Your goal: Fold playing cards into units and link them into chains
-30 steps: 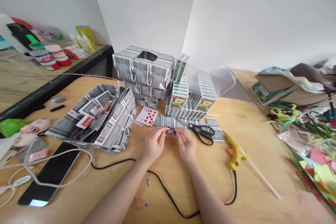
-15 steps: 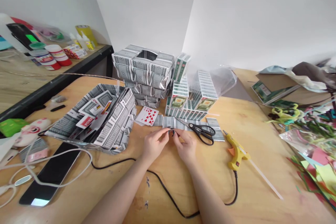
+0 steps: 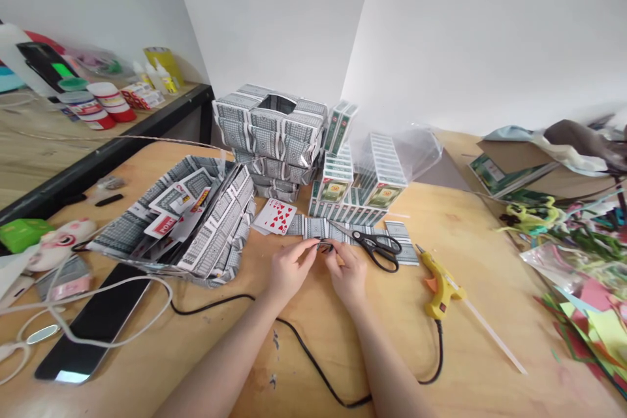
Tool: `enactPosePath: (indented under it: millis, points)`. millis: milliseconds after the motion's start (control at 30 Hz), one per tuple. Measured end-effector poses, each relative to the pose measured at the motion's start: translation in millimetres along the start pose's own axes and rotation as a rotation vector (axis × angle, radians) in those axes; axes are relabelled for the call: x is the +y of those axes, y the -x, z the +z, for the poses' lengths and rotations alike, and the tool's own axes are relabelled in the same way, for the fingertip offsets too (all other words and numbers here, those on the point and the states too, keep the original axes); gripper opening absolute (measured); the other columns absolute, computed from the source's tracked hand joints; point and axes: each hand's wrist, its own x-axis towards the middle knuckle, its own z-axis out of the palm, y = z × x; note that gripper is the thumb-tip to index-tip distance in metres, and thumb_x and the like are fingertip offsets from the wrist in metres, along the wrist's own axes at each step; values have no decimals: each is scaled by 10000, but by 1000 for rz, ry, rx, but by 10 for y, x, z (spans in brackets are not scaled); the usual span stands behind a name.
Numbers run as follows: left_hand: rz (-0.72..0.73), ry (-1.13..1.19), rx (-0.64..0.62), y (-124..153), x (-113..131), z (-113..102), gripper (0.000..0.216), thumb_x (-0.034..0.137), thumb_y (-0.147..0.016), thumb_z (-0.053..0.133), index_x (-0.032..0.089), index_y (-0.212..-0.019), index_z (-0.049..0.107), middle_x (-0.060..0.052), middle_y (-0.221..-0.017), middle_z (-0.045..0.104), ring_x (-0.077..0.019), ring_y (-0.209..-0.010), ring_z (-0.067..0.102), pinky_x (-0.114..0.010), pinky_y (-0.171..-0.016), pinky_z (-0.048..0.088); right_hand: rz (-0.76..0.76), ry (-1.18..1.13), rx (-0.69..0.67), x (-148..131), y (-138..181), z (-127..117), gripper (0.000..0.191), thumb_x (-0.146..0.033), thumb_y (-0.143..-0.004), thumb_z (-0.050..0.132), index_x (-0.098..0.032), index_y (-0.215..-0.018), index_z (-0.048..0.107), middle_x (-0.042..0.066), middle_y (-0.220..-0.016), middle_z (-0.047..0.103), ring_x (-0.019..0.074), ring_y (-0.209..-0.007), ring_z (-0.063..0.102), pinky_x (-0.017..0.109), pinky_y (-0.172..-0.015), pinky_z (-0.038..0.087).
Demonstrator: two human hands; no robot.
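Observation:
My left hand [image 3: 292, 266] and my right hand [image 3: 347, 269] meet over the table, fingertips pinched on a small thin dark-and-white piece [image 3: 324, 246]. It looks like a strip of card, mostly hidden by the fingers. Just beyond them lies a row of grey patterned playing cards [image 3: 315, 228]. Black-handled scissors [image 3: 379, 248] rest on that row, right of my right hand. A small pile of face-up playing cards [image 3: 275, 216], a ten of hearts on top, lies beyond my left hand.
Left stands a woven card basket [image 3: 215, 232] with loose cards inside. Behind are a woven card box [image 3: 274, 134] and stacked card packs [image 3: 382, 163]. A yellow glue gun [image 3: 443, 290] lies right; its black cable [image 3: 313, 362] passes under my forearms. A phone [image 3: 93, 323] lies left.
My fingers have shifted slightly and the small piece between them has turned a little. The view has moved slightly; other things lie as before.

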Motion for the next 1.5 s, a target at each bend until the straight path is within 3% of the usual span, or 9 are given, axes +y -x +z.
enactPosePath:
  millis: [133, 267, 533, 700, 833, 967, 1167, 1500]
  points:
    - [-8, 9, -13, -3, 7, 2, 197, 230, -827, 482, 211, -921, 655, -38, -858, 713, -146, -748, 670, -246, -715, 528, 75, -107, -1, -40, -2, 17, 230, -192, -784, 431, -189, -958, 582, 49, -831, 632, 163, -722, 583, 289, -670, 472]
    - [-15, -1, -1, -5, -5, 0, 197, 244, -827, 486, 208, -917, 658, -44, -853, 713, -152, -751, 669, -247, -703, 528, 119, -36, 29, -35, -7, 45, 201, -268, -777, 515, -181, -955, 549, 23, -738, 573, 137, -575, 508, 268, -559, 445]
    - [-30, 8, 5, -7, -24, -9, 204, 239, -826, 484, 207, -920, 662, -41, -844, 715, -148, -721, 670, -238, -677, 529, -39, 217, 104, 9, 24, 105, 177, -231, -784, 480, -167, -917, 578, 13, -623, 540, 164, -587, 501, 285, -577, 426]
    - [-73, 12, 38, -11, -40, -12, 199, 246, -823, 489, 207, -902, 668, -37, -829, 716, -149, -707, 666, -246, -682, 530, 37, 167, 167, -33, 30, 94, 140, -172, -752, 453, -175, -804, 583, 17, -641, 581, 130, -523, 492, 258, -533, 417]
    - [-99, 44, 55, -25, -65, -29, 203, 247, -819, 491, 198, -903, 669, -45, -835, 715, -153, -726, 667, -249, -694, 536, 91, 80, 81, -60, 33, 91, 154, -219, -740, 487, -180, -863, 570, 23, -722, 603, 120, -543, 517, 244, -522, 428]
    - [-25, 63, 16, -36, -52, -36, 177, 241, -802, 520, 210, -889, 672, -38, -839, 715, -152, -746, 668, -255, -718, 539, 117, 154, 54, -46, 45, 129, 264, -287, -764, 506, -173, -1002, 528, 3, -668, 562, 139, -560, 536, 257, -525, 440]
    - [39, 81, -36, -32, -37, -17, 152, 218, -789, 539, 220, -860, 674, -23, -817, 716, -145, -736, 669, -252, -711, 544, -42, 275, 171, -6, 40, 148, 183, -197, -749, 500, -176, -927, 538, 70, -798, 602, 219, -784, 534, 355, -700, 455]
    - [43, 21, 3, -3, -73, -27, 170, 223, -809, 511, 211, -888, 661, -34, -833, 713, -144, -744, 669, -243, -710, 537, -3, 117, 92, -34, 21, 106, 175, -161, -801, 420, -183, -902, 561, 51, -748, 582, 190, -704, 514, 326, -658, 446]
